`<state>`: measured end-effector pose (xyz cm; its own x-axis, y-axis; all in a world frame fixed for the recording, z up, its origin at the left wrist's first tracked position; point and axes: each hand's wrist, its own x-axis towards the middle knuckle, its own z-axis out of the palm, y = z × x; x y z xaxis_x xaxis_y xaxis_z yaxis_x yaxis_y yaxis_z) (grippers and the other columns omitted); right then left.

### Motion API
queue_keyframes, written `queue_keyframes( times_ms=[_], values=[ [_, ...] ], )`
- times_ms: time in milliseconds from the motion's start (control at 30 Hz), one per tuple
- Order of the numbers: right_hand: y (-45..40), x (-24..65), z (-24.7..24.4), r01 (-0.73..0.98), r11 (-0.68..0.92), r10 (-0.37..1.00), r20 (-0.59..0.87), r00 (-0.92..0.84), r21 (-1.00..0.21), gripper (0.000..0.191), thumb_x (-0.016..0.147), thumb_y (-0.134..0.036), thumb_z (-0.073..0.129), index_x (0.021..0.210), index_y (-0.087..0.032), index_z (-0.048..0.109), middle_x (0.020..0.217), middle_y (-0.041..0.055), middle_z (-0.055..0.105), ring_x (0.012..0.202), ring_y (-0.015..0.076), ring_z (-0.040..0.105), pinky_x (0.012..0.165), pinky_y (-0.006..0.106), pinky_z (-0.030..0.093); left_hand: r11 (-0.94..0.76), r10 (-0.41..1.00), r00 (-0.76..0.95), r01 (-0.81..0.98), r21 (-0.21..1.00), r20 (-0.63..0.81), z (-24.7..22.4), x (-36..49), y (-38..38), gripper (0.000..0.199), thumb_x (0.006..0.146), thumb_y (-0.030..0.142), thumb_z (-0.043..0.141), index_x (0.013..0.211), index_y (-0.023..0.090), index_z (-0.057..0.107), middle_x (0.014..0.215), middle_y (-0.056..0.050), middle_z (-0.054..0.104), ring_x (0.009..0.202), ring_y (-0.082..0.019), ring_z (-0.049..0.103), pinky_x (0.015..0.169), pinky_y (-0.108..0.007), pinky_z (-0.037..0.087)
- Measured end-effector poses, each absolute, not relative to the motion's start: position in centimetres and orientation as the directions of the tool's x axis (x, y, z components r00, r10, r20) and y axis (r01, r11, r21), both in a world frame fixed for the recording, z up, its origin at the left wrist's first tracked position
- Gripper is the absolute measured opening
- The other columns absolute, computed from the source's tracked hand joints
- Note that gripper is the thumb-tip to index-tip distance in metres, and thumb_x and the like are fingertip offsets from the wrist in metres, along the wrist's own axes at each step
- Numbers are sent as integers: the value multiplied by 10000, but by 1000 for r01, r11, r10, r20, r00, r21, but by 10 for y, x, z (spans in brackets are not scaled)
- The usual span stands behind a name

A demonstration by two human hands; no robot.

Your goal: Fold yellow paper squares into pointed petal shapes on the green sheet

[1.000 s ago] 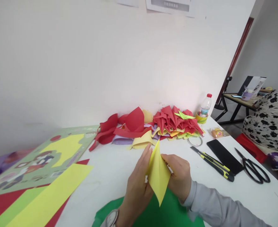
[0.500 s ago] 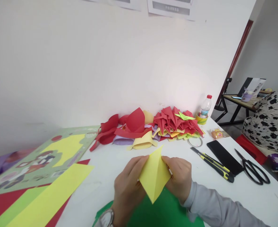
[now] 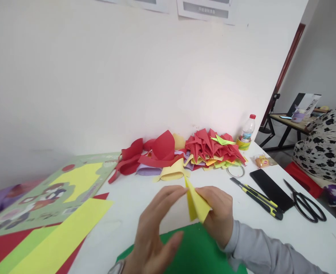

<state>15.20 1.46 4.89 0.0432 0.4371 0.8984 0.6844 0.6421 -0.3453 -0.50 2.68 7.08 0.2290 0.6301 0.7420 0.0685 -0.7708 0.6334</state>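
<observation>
In the head view, the folded yellow paper [image 3: 198,203] is pinched in the right hand [image 3: 219,215], raised over the green sheet [image 3: 196,247], while the left hand [image 3: 156,232] is opened wide just beside it, thumb spread, its fingertips close to the paper's upper edge, contact unclear. The paper is matte and creased, narrowing to a point at its top; beyond stand pointed red paper folds [image 3: 206,146] and a clear plastic bottle [image 3: 247,131], its label too small to read.

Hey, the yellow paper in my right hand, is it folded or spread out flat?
Folded, but not pressed shut: the yellow paper in your right hand shows two panels angled apart at their lower ends.
</observation>
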Motion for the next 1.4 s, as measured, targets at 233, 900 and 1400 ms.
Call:
queue_keyframes(
  times_ms=[233,900,1400],
  values=[
    [14,154,52,633,721,396,917,-39,-284,179,853,-130,548,996,-191,636,783,57,723,659,170,672,561,270,523,238,964,218,-433,870,-155,82,8,43,494,658,595,741,920,176,724,1025,-96,705,1084,-318,594,945,-423,471],
    [20,158,45,641,688,385,920,75,-340,92,860,-177,596,908,-191,672,736,62,709,648,174,672,545,266,539,248,963,209,-453,856,-169,78,14,40,351,591,411,853,769,120,770,807,-89,747,828,-220,655,745,-261,527],
    [17,158,48,552,777,363,932,-1,-302,171,870,-157,598,1021,-192,672,813,81,730,707,187,692,590,288,565,360,921,311,-441,822,-236,78,12,40,356,654,450,803,844,151,767,924,-96,758,899,-246,661,779,-310,521]
  ],
)
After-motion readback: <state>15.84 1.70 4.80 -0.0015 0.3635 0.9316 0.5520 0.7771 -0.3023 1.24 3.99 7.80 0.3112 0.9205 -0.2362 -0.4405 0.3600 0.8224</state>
